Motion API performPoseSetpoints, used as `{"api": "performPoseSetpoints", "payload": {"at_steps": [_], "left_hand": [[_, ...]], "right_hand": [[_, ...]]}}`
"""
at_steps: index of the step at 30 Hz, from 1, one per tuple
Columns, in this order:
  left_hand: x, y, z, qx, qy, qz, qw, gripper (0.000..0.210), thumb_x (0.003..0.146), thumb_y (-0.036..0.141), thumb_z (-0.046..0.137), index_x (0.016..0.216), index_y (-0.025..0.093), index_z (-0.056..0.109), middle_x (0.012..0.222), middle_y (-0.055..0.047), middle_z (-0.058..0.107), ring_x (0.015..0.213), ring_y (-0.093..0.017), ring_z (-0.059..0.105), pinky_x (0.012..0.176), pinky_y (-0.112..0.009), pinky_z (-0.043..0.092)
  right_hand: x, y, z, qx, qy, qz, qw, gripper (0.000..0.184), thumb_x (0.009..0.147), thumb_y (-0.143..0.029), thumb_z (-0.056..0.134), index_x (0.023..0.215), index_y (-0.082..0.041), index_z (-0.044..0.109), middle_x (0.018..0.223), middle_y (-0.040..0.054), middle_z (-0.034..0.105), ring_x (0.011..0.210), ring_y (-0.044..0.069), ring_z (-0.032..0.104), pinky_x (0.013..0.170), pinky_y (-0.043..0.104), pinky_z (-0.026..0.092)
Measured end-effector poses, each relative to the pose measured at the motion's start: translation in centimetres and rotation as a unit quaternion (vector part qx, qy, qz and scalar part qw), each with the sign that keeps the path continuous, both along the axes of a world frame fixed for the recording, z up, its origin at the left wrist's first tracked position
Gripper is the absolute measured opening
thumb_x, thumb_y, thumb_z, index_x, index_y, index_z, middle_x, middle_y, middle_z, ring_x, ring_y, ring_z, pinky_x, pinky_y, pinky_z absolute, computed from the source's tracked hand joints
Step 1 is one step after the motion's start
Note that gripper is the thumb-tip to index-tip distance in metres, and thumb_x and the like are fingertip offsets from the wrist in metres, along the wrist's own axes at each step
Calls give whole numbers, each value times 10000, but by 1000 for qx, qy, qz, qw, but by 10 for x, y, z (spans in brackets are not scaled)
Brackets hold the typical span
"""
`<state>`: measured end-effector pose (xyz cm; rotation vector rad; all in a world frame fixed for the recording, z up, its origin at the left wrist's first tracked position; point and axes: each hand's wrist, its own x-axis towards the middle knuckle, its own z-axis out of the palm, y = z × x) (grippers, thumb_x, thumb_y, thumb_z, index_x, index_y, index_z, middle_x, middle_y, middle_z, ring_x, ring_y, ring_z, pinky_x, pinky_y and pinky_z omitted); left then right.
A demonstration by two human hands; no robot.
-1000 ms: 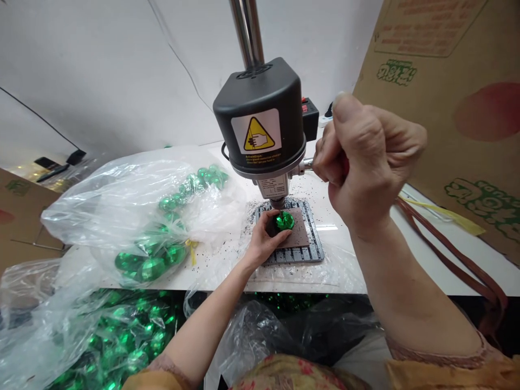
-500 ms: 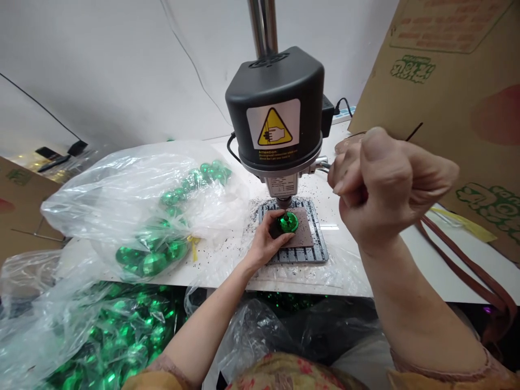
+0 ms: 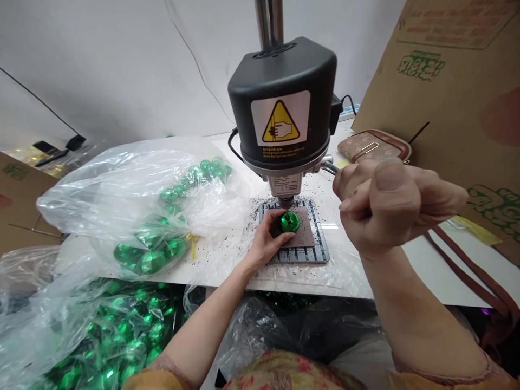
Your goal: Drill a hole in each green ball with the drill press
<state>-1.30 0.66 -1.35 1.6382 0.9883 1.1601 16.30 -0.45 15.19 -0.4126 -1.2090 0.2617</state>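
Note:
My left hand (image 3: 270,238) pinches a shiny green ball (image 3: 290,221) between thumb and fingers. The ball rests on a small brownish board (image 3: 306,230), which lies on the slotted metal base (image 3: 320,254) of a bench drill press. Right above the ball is the chuck (image 3: 286,202); whether the bit is inside the ball I cannot tell. My right hand (image 3: 385,200) is closed in a fist around the feed lever (image 3: 330,166) at the right of the black drill head (image 3: 282,103). Most of the lever is hidden by the fingers.
At left on the white table (image 3: 227,273) lies a clear plastic bag (image 3: 101,184) of green balls. A larger bag of green balls (image 3: 134,325) is below the table edge. Cardboard boxes (image 3: 447,108) and a patterned purse (image 3: 374,145) stand at right. Dark shavings surround the base.
My right hand has come down a little with the lever, uncovering the purse behind it. The view has shifted slightly. My left hand still holds the ball in place.

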Motion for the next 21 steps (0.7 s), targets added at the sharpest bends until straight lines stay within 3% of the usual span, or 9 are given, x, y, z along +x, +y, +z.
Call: {"api": "performPoseSetpoints", "payload": {"at_steps": [8, 21], "left_hand": [[1, -1, 1, -11, -6, 0, 1000, 538, 806, 312, 817, 1263, 239, 544, 1332, -98, 618, 1273, -279, 587, 1125, -458, 451], [1, 0, -2, 1, -5, 2, 1000, 529, 806, 322, 816, 1256, 248, 548, 1337, -91, 613, 1264, -277, 589, 1127, -459, 450]], "right_hand": [[-2, 5, -7, 79, -12, -5, 997, 363, 838, -80, 580, 498, -178, 498, 444, -66, 424, 381, 37, 397, 392, 229, 282], [3, 9, -15, 149, -64, -1, 987, 322, 798, -20, 565, 534, -172, 460, 455, -67, 407, 379, 40, 396, 403, 236, 282]]}}
